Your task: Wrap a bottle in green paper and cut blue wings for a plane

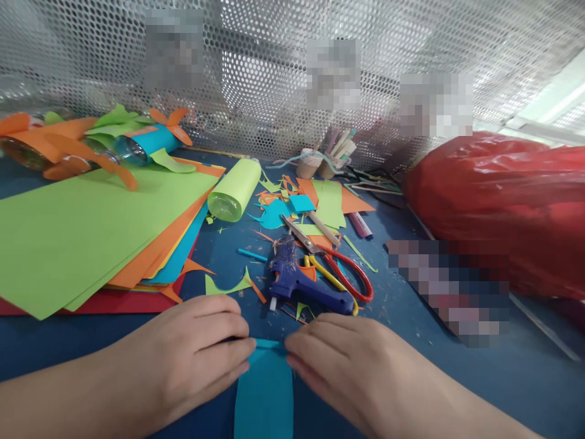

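Observation:
A blue paper strip [264,396] lies on the dark blue table at the bottom centre, its far edge folded over. My left hand [201,360] holds the left end of that fold, fingers pressed together. At the right end of the fold, my right hand [342,360] has its fingers closed on the paper too. Both thumbs are hidden. Just beyond my hands lies a blue glue gun [297,283], beside scissors with red handles [359,274] and a yellow-handled tool [336,277].
Stacked coloured sheets [91,225] cover the left side. A green-wrapped bottle [235,189], paper scraps [274,213] and stick cups [308,163] stand or lie farther back. Decorated bottles [148,143] sit at the back left. A red plastic bag [498,207] fills the right.

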Motion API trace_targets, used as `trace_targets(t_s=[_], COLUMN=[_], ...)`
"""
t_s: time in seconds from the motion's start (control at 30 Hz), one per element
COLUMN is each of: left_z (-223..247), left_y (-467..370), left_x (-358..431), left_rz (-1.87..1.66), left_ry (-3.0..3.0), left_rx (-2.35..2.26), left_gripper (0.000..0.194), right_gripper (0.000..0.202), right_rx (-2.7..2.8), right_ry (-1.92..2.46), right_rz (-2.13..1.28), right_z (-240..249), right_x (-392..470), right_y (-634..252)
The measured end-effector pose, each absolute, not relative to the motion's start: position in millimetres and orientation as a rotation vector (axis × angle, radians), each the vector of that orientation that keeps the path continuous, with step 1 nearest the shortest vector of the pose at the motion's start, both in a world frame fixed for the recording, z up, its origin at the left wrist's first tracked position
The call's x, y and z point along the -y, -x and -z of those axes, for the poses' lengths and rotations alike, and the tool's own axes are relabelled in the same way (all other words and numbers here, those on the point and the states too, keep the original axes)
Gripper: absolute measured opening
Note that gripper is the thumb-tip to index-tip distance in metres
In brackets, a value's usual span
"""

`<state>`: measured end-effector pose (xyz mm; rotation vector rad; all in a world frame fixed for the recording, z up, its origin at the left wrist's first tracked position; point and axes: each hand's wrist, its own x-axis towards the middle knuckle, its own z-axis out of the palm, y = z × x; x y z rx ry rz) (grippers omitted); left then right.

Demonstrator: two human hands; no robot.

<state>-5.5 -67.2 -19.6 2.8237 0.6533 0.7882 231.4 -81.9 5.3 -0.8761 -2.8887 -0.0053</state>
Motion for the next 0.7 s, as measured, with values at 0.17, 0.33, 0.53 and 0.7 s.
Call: trace_targets(t_s=[0.17,0.33,0.53,0.7], left_z=[33,41,34,33], left_y=[6,6,5,4], left_x=[69,70,72,73], left_rz=[-0.731,-0.747,-0.774,-0.795], left_ry=[-2.51,-2.454,-2.309,-2.112], left_rx=[-0.756,-0.838,-0.981,-1.01], left_gripper=[0.018,0.021,0.019,0.015], right_gripper=[0.015,0.012,0.007,0.008], right_rx=[2.812,2.825,2.566,2.51], right_ry=[0.968,0.929,1.012,1.001], right_rz=[-0.188,-0.282,-0.486,-0.539], right_z=[-3,2,1,4], right_x=[75,74,77,79], right_y=[-224,-220,-221,-221])
